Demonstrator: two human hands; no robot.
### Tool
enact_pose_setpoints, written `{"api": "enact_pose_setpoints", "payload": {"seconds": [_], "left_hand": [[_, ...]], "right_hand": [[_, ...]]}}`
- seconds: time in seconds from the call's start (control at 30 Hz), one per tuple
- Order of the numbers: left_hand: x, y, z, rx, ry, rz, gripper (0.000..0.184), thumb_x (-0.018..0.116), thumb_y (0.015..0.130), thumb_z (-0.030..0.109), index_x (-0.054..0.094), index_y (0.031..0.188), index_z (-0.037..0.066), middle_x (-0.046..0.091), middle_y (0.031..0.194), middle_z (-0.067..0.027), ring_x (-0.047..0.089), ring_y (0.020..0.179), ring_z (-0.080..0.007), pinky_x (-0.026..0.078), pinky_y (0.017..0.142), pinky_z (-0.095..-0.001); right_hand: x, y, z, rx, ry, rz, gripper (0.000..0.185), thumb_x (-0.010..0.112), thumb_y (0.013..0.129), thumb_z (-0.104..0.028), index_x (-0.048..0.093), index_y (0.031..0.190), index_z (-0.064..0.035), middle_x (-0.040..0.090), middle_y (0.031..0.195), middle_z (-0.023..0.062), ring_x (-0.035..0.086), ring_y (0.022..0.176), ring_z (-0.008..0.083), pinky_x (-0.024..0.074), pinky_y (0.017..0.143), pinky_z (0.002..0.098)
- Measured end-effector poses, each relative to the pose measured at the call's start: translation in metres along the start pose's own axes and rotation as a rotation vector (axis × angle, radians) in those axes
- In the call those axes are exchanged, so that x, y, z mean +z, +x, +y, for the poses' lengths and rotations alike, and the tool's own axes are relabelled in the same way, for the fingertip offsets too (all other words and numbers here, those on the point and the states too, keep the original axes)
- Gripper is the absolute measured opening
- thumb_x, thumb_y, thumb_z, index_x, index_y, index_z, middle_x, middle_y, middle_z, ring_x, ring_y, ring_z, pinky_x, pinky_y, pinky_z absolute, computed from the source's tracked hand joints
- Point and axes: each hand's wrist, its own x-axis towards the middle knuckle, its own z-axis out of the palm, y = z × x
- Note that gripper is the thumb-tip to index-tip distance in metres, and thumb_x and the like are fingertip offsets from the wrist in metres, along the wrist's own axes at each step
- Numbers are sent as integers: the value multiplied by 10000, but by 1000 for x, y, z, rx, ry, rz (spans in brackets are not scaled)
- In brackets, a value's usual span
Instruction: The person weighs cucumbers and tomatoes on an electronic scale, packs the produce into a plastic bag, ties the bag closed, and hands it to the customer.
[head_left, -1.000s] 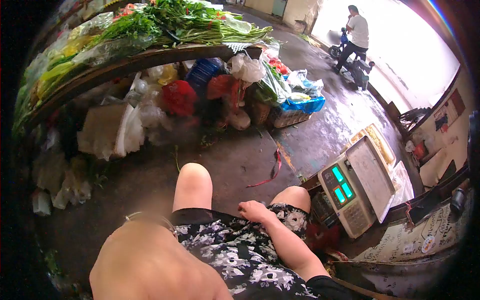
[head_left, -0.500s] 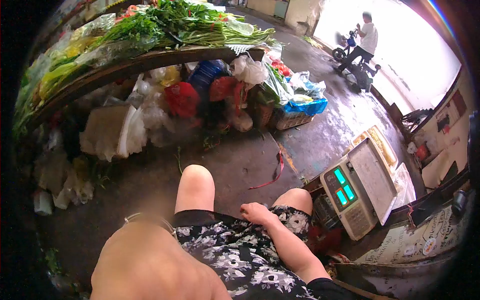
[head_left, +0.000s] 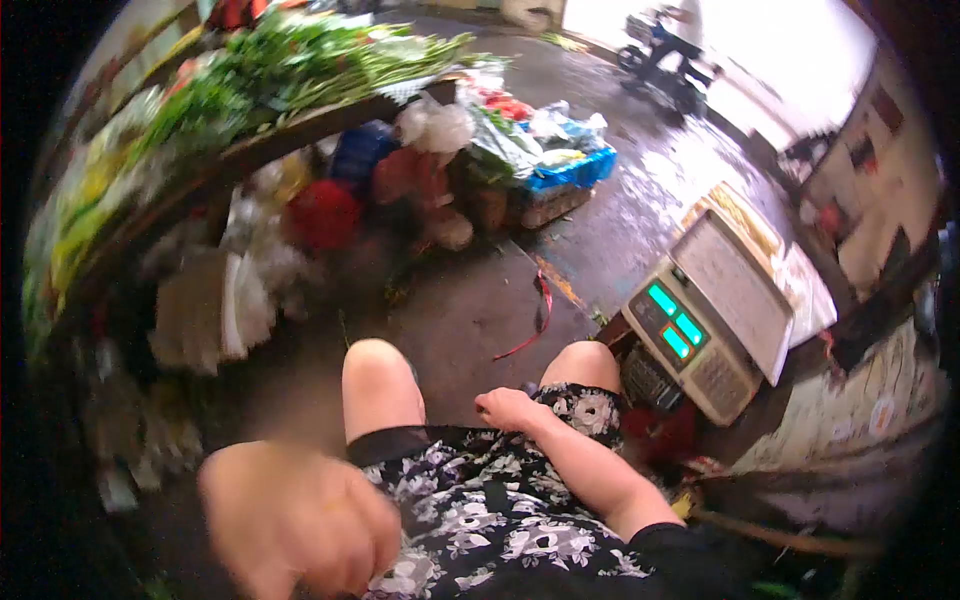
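My left hand (head_left: 305, 520) is raised close to the camera at the lower left, large and blurred. Its knuckles face up and its fingers seem bent, but motion smears them, so what they hold, if anything, does not show. Resting on my lap, on black cloth with white flowers (head_left: 560, 535), is my right hand (head_left: 505, 408). Its fingers are curled in and nothing shows in them. To the right of that hand stands a scale (head_left: 690, 340) with lit green displays and a flat metal pan (head_left: 735, 275).
Leafy greens (head_left: 300, 70) cover a stall at the upper left, with bags stuffed beneath. A blue-lined crate (head_left: 570, 175) of produce stands beyond. On the floor lies a red strap (head_left: 540, 315). Farther off, a person is at a scooter (head_left: 665, 65).
My left hand has turned and its knuckles now show; the bracelet no longer does. The right hand stays on my lap. The view has shifted, moving the scale and stall left in the frame.
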Motion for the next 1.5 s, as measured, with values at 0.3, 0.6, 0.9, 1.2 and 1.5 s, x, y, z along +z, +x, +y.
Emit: {"api": "enact_pose_setpoints", "payload": {"seconds": [0.3,0.6,0.9,1.2,1.5], "left_hand": [[27,-137,-154,-1023,1489,778,675,781,648,96,522,1269,46,476,1288,-190,458,1154,-381,383,995,-445],[43,-150,-174,-1047,1631,832,345,737,671,73,627,998,52,530,1101,-149,492,984,-351,406,860,-439],[19,-154,-160,-835,1639,969,109,604,750,-31,591,851,10,553,790,-131,535,759,-307,432,726,-401],[-17,-200,-129,-581,1062,1593,88,512,852,-55,548,861,24,524,793,11,471,723,-69,400,664,-217],[-16,-206,-136,-454,1003,1640,103,509,867,-45,535,918,39,482,800,27,434,715,-66,366,652,-207]], "right_hand": [[-2,-1,-2,-18,-52,-78,265,562,840,-212,633,1055,-74,663,1018,161,625,1012,333,508,821,442],[-16,-17,-19,1,-7,-147,364,536,885,-353,636,1089,-67,659,1056,165,616,1032,329,492,854,453],[-66,-80,-28,-114,-111,-77,531,601,800,-547,669,1040,-78,687,962,138,624,1005,285,358,931,426],[-134,-101,-31,-203,-28,185,227,619,781,-239,623,919,-59,649,845,167,620,858,347,441,769,445],[-213,-93,-70,-661,696,609,226,691,748,-35,570,934,7,592,784,64,507,801,86,447,737,285]]}}
